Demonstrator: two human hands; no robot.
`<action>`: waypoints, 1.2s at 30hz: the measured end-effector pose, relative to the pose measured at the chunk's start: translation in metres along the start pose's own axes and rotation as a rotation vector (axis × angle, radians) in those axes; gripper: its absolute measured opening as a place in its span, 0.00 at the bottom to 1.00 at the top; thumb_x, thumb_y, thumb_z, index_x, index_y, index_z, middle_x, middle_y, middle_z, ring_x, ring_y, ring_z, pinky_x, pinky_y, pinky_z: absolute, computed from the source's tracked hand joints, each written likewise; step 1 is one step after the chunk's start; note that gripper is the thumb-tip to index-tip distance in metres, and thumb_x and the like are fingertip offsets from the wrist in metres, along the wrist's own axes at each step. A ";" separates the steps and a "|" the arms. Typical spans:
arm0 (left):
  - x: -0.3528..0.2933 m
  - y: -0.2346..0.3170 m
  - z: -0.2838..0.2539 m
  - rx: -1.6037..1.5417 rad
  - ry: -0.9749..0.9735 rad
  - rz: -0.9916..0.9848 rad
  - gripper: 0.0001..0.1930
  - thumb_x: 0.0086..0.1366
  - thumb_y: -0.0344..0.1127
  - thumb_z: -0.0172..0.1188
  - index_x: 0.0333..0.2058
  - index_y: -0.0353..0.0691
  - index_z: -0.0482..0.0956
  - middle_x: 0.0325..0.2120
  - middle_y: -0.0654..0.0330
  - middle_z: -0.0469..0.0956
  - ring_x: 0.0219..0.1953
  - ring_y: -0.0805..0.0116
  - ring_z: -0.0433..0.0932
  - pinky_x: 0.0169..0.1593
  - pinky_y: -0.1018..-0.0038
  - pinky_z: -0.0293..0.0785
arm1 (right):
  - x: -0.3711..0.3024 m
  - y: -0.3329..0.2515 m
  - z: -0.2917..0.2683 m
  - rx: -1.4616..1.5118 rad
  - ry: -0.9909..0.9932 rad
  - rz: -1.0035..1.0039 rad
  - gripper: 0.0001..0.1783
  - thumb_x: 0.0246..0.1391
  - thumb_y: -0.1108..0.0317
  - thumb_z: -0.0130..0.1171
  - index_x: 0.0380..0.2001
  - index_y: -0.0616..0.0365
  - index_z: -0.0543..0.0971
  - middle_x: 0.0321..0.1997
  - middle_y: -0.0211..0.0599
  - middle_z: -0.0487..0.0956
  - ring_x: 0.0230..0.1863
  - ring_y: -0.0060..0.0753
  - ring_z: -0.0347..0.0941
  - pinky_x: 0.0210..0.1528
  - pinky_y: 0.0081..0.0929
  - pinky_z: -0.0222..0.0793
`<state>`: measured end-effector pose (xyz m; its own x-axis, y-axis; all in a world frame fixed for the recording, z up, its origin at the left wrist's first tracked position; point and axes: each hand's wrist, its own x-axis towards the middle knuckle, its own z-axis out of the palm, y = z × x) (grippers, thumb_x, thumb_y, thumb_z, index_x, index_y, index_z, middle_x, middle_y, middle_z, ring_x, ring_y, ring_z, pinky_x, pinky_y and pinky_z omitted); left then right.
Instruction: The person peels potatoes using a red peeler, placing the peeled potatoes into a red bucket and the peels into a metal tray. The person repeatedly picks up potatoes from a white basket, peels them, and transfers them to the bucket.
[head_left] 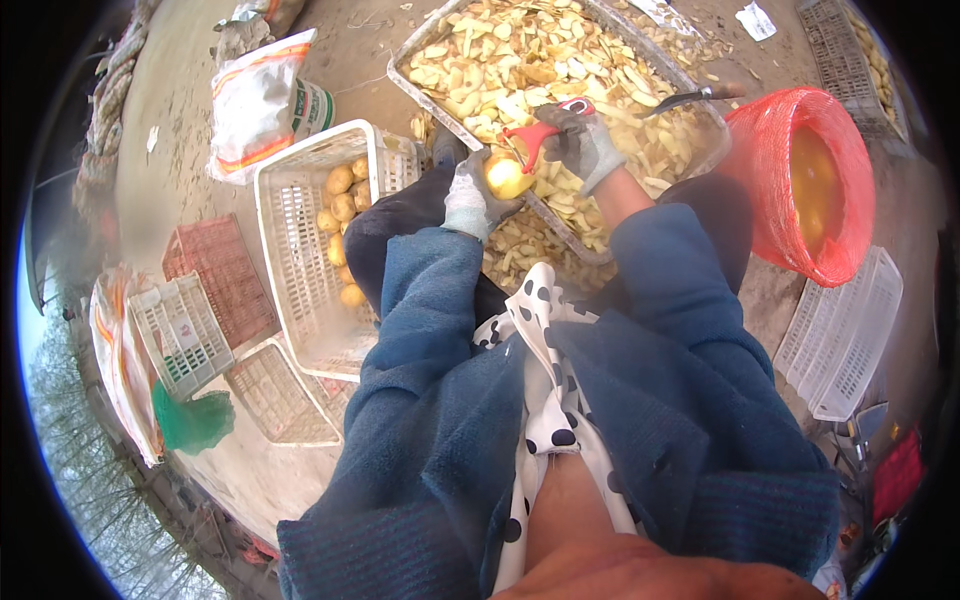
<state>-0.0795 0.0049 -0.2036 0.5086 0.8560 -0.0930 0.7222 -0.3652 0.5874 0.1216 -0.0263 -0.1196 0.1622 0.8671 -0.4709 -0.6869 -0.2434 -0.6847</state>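
Observation:
My left hand (468, 192), in a whitish glove, is closed around a pale yellow potato (508, 178). A red peeler (530, 140) is gripped in my gloved right hand (583, 145), its head right at the top of the potato. Both hands are over the near edge of a shallow tray (436, 108) heaped with potato peelings (520, 60). More peelings lie below that edge, between my legs. The part of the potato facing me looks peeled; my left fingers hide its far side.
A white crate (300, 235) with several potatoes (341, 207) stands at my left. On my right is a red-lined bucket (760, 185) holding yellowish potatoes. A knife (690, 98) lies across the tray's right rim. Empty-looking crates (845, 335) and a white sack (255, 110) surround me.

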 end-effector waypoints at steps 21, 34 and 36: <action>-0.015 0.053 -0.036 0.032 -0.133 -0.296 0.42 0.32 0.35 0.70 0.51 0.44 0.60 0.43 0.48 0.67 0.47 0.52 0.68 0.49 0.65 0.67 | 0.012 -0.008 -0.016 -0.288 0.250 0.050 0.12 0.45 0.67 0.59 0.32 0.63 0.74 0.22 0.35 0.74 0.16 0.24 0.67 0.15 0.19 0.64; -0.005 0.005 0.006 0.050 -0.053 -0.191 0.42 0.31 0.34 0.72 0.49 0.44 0.62 0.42 0.48 0.68 0.45 0.52 0.70 0.46 0.66 0.69 | 0.014 0.007 -0.031 -0.063 0.275 -0.020 0.07 0.49 0.71 0.52 0.33 0.61 0.74 0.20 0.33 0.72 0.13 0.25 0.65 0.13 0.20 0.61; -0.007 0.022 -0.004 0.041 -0.078 -0.212 0.43 0.30 0.34 0.72 0.50 0.45 0.61 0.42 0.48 0.68 0.45 0.52 0.70 0.46 0.65 0.69 | 0.009 0.006 -0.032 -0.083 0.189 -0.072 0.10 0.48 0.71 0.53 0.36 0.61 0.73 0.23 0.33 0.73 0.15 0.26 0.66 0.17 0.22 0.63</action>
<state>-0.0691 -0.0080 -0.1873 0.3772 0.8847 -0.2739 0.8343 -0.1962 0.5152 0.1414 -0.0335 -0.1462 0.3438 0.7885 -0.5099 -0.6093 -0.2259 -0.7601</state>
